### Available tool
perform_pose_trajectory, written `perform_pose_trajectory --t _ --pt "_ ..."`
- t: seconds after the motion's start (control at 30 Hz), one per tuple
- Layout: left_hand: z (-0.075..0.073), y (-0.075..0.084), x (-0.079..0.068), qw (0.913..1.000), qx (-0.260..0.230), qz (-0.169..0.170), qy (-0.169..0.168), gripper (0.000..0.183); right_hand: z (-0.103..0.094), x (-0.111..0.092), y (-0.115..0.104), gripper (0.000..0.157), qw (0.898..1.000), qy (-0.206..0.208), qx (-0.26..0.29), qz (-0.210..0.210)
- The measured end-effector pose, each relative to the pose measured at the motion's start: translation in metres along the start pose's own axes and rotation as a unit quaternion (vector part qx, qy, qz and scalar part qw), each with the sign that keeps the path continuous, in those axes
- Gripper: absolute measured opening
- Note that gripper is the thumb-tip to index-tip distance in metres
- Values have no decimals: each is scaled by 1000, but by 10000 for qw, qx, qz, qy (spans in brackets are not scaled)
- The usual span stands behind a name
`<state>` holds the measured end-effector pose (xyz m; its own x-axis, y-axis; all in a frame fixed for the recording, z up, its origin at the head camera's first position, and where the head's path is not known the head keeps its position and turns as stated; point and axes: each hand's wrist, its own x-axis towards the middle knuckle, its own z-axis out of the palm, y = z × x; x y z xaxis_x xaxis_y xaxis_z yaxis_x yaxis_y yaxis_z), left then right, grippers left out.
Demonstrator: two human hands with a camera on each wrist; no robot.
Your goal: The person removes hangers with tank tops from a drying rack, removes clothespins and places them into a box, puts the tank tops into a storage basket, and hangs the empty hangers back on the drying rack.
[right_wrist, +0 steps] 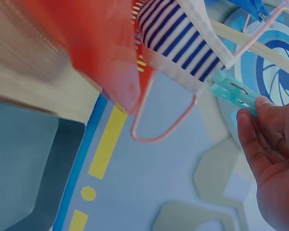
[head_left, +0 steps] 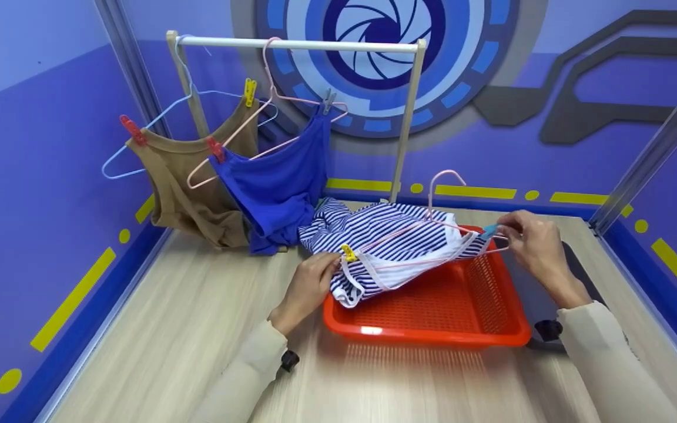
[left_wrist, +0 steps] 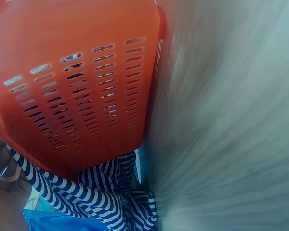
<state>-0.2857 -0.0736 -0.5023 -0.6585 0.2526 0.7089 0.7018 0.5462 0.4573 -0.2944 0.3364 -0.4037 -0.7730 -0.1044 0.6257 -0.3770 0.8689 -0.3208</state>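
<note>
A navy-and-white striped top [head_left: 397, 229] lies partly over a red basket [head_left: 426, 338], with a pink hanger [head_left: 432, 194] against its neckline. My left hand [head_left: 306, 288] grips the hanger's left end, beside a yellow clothespin [head_left: 348, 253] on the top's edge. Between thumb and finger, my right hand [head_left: 535, 247] pinches a light blue clothespin [right_wrist: 236, 91] at the top's other strap. In the right wrist view its jaws meet the strap's corner near the hanger's right end. The left wrist view shows striped cloth [left_wrist: 91, 197] hanging beside the basket.
A rack [head_left: 338, 44] stands at the back left. From it hang a brown top [head_left: 197, 176] on a blue hanger and a blue garment [head_left: 280, 182] on a pink hanger, both clipped with clothespins. A dark grey bin [head_left: 579, 276] sits right of the basket.
</note>
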Motion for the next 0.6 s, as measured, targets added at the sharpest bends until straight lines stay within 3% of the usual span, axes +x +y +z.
perform_pose_trajectory --t 0.4,0.6 --pt "0 0 -2 10000 -39 -51 9 17 -27 -4 20 29 9935 659 246 899" --pt "0 0 -1 10000 -28 -87 -17 18 -32 -11 38 35 9926 284 -21 1181"
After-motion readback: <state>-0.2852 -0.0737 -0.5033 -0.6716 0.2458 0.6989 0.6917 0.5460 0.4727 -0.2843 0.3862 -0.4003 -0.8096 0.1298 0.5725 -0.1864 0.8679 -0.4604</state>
